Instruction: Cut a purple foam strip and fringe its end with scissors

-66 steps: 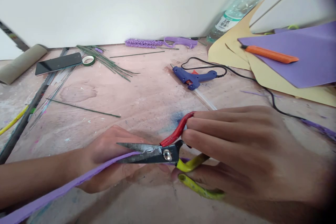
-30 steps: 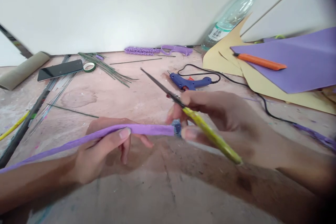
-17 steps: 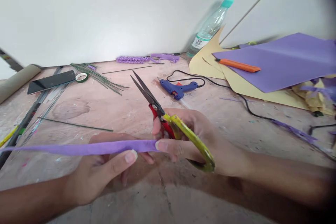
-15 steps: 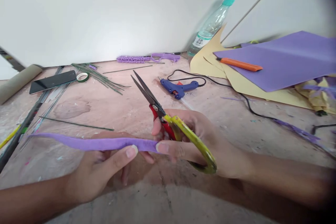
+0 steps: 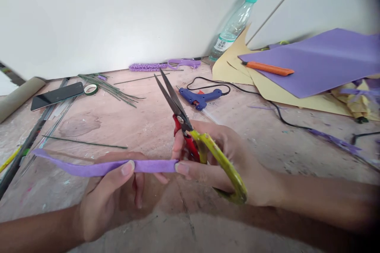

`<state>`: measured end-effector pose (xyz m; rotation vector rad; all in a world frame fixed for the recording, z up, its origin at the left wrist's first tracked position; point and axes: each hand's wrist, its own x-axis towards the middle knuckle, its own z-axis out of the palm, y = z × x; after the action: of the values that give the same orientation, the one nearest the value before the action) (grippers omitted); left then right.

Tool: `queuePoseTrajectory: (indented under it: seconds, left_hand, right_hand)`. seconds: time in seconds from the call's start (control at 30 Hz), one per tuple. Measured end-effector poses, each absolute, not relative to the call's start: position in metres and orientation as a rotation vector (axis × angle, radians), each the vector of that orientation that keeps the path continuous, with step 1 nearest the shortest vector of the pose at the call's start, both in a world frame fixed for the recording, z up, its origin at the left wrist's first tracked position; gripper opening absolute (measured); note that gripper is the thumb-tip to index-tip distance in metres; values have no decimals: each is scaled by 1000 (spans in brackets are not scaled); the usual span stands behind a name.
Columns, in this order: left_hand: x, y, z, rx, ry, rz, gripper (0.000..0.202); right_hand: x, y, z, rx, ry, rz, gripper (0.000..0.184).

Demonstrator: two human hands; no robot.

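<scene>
A long purple strip (image 5: 156, 166) stretches level between my two hands above the table. My left hand (image 5: 109, 189) pinches it partway along, thumb on top, and the free end trails off to the left. At the strip's right end, my right hand (image 5: 216, 162) grips the tip between thumb and finger. The same hand carries a pair of scissors (image 5: 181, 118) with yellow and red handles. Their dark blades stand slightly apart and point up and away, clear of the strip. My fingers partly cover the red handle.
Behind lie a blue glue gun (image 5: 202, 98), green wire stems (image 5: 109, 89), a tape roll (image 5: 90, 89) and a phone (image 5: 57, 95). To the right, an orange cutter (image 5: 268, 68) rests on a purple sheet (image 5: 314, 63). A bottle (image 5: 234, 27) leans against the wall.
My left hand has slid left along the strip and dropped slightly, so more strip shows between the hands. The scissor blades have swung a little to the right and opened slightly.
</scene>
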<state>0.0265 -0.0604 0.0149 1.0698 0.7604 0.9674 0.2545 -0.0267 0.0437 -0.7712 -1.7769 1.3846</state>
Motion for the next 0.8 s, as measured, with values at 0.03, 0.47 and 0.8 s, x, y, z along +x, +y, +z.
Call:
queuePoseTrajectory:
  seconds: [0.03, 0.47, 0.8]
  left_hand:
    - [25, -61, 15, 1082, 773, 968, 40]
    - [27, -61, 19, 1659, 952, 810, 30]
    - [17, -58, 24, 1614, 1008, 991, 18]
  right_hand:
    - [253, -27, 44, -783, -1732, 1437, 7]
    - [242, -40, 39, -918, -1556, 1628, 34]
    - [257, -23, 65, -890, -2188, 1044, 28]
